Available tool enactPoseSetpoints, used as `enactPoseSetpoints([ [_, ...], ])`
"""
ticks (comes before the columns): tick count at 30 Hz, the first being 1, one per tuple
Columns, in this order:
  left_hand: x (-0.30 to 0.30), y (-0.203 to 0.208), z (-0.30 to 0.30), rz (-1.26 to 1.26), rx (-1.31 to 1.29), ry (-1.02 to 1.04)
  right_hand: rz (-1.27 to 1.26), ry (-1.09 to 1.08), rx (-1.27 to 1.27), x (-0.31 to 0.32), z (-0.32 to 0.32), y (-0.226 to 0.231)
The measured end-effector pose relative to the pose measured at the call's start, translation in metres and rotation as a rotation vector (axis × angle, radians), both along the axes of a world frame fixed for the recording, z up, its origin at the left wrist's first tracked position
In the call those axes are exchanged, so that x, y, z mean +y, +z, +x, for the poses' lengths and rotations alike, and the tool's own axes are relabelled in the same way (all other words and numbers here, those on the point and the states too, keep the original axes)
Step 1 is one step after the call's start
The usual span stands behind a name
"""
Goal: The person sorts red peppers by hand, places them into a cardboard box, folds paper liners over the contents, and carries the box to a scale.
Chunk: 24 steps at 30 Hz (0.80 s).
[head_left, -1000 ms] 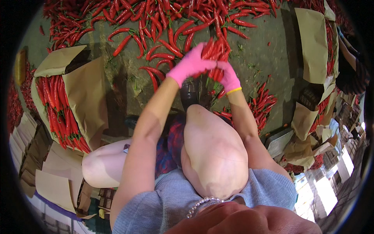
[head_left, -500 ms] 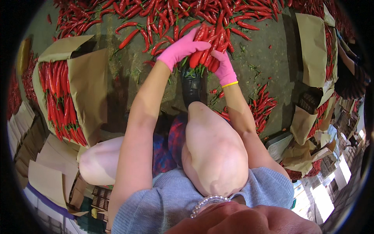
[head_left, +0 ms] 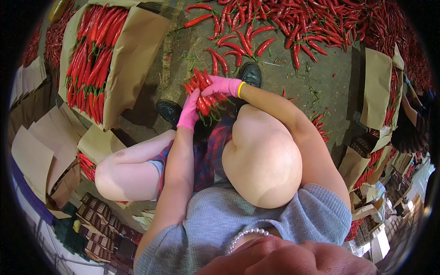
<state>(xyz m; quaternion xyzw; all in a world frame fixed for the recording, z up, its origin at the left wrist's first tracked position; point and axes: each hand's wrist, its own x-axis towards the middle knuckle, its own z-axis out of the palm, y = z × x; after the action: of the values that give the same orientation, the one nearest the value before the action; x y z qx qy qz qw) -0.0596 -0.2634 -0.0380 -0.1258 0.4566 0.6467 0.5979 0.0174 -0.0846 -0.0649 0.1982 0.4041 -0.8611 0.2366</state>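
Between my two pink-gloved hands is a bunch of red chili peppers (head_left: 201, 103), their green stems pointing down toward me. My left hand (head_left: 188, 111) is closed round the bunch's left side. From the right, my right hand (head_left: 222, 87) grips the same bunch, with its fingers partly hidden by the peppers. Just left of them stands an open brown paper-lined box (head_left: 133, 68), packed with neat rows of red chili peppers (head_left: 98, 55). Beyond my hands, a large loose pile of chili peppers (head_left: 316, 23) is spread over the floor.
My black shoes (head_left: 251, 74) are on the concrete floor by the bunch. More paper-lined boxes (head_left: 376, 87) of peppers stand at the right, beside another person's arm (head_left: 409, 110). Brown cardboard sheets (head_left: 32, 156) lie at the left. A smaller pepper pile (head_left: 319, 128) is beside my right forearm.
Both hands have drawn the bunch of chili peppers back from the pile, toward me and to the left. The view has swung left, bringing the full box nearer the middle.
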Motion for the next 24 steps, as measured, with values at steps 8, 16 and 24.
enactPoseSetpoints([
  [8, 0.167, 0.021, -0.009, 0.233, 0.074, -0.049, 0.067, -0.546, 0.082, 0.129, 0.022, 0.053],
  [16, 0.147, 0.047, -0.031, 0.173, -0.114, -0.216, 0.042, -0.405, -0.115, 0.115, 0.009, 0.123],
  [24, 0.062, 0.048, -0.018, -0.158, -0.653, -0.350, -0.370, -0.186, -0.667, 0.030, 0.029, 0.075],
])
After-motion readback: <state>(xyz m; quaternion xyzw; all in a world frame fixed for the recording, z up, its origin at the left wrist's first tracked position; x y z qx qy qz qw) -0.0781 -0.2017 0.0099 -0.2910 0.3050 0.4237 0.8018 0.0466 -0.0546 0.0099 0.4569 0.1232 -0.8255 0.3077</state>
